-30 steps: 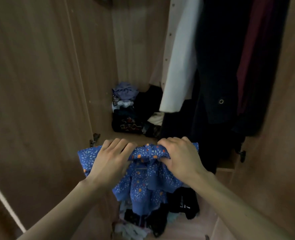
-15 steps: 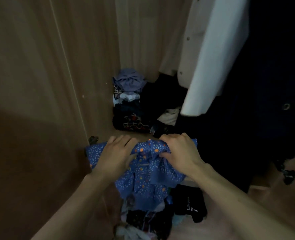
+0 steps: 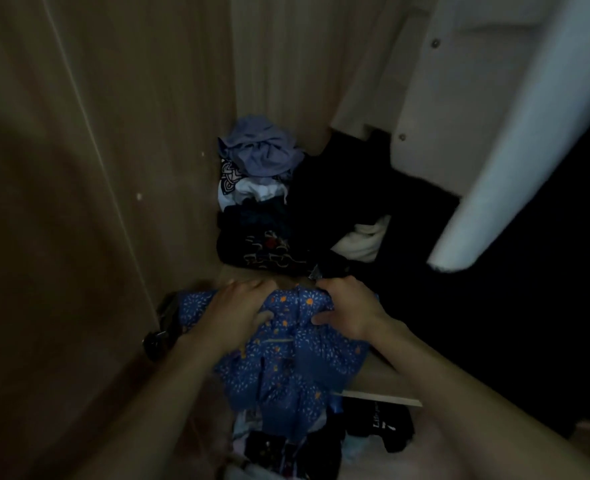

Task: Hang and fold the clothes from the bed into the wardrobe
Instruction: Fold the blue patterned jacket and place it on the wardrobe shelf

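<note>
A blue patterned garment with small orange and white marks lies over the front edge of a wardrobe shelf, its lower part hanging down. My left hand rests on its upper left part, fingers curled into the cloth. My right hand grips its upper right part. Behind them on the shelf stands a pile of folded clothes, topped by a crumpled lilac piece.
A white shirt and dark clothes hang at the right. Wooden wardrobe walls close in left and behind. A door hinge sits at the left. More clothes lie on the level below.
The view has moved closer and lower into the wardrobe. Both hands have pushed the blue garment further onto the shelf, and more of it now sits bunched under them.
</note>
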Demonstrator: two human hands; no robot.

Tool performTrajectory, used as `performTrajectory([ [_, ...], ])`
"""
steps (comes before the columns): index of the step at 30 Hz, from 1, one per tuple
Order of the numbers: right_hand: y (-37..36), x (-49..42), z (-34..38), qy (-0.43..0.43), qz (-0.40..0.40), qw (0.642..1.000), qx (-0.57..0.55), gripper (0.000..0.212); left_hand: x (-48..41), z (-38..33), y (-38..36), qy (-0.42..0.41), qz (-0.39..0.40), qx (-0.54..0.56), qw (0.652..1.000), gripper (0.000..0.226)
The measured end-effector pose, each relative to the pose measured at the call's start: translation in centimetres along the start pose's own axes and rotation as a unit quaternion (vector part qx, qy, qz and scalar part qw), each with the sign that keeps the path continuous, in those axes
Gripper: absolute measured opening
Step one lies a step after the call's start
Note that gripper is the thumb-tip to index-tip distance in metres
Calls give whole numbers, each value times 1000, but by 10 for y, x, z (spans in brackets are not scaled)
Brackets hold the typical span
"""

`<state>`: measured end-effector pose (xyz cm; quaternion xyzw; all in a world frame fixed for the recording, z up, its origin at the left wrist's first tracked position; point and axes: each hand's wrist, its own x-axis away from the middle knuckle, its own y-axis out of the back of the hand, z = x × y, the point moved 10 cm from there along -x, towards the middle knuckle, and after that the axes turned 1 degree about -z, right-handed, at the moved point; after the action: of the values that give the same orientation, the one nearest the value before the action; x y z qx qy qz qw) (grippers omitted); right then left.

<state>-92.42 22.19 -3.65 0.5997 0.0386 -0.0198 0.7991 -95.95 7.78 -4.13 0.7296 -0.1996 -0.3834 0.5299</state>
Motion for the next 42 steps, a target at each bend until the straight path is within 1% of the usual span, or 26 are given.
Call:
performTrajectory([
  [2,-13,-25,-10,-6,15,1000,-16,40,-14,16,-10,9,10,-1,1000,29],
  [5,-30,-61,-25,-18,42,998,-46,47,-36,38,-25,22,26,-22,999,32],
  [7,-38,-82,-34,-21,55,997,-57,43,-52,55,-40,44,52,-40,997,38],
  [9,-45,-100,-41,-16,61,996,-62,41,-66,71,-57,64,79,-46,994,44],
  [12,-57,-119,-52,-20,54,997,-45,50,-81,92,-86,90,116,-35,989,50],
  [14,-65,-122,-56,-18,16,1000,0,56,-85,102,-104,109,137,-30,984,49],
  [16,-65,-117,-52,7,-72,996,43,56,-87,109,-118,125,138,-36,982,46],
  [18,-61,-103,-42,33,-161,986,35,52,-86,112,-124,140,109,-50,983,45],
  [19,-62,-95,-37,41,-179,982,29,52,-85,113,-122,147,78,-50,985,45],
  [20,-67,-88,-33,44,-171,984,27,54,-83,113,-118,153,40,-40,987,44],
  [21,-76,-81,-31,37,-139,989,24,61,-79,111,-112,156,-2,-25,987,41],
  [23,-102,-70,-33,17,-46,998,36,80,-67,101,-98,142,-73,11,987,35],
  [25,-123,-63,-37,13,17,998,62,92,-50,86,-94,119,-88,39,988,47],
  [27,-136,-63,-43,5,48,996,77,100,-30,73,-100,115,-58,62,990,62],
  [29,-145,-67,-50,-2,60,994,94,103,-11,66,-116,120,7,68,990,74],
  [31,-151,-72,-53,-9,57,993,103,106,3,68,-134,131,70,56,987,81],
  [33,-155,-76,-55,-18,58,993,97,104,11,77,-149,140,108,15,984,84],
  [36,-158,-80,-57,-26,64,993,95,101,11,85,-162,140,130,-27,981,84],
  [42,-164,-89,-65,-39,62,993,89,97,3,92,-182,160,140,4,977,87],
])
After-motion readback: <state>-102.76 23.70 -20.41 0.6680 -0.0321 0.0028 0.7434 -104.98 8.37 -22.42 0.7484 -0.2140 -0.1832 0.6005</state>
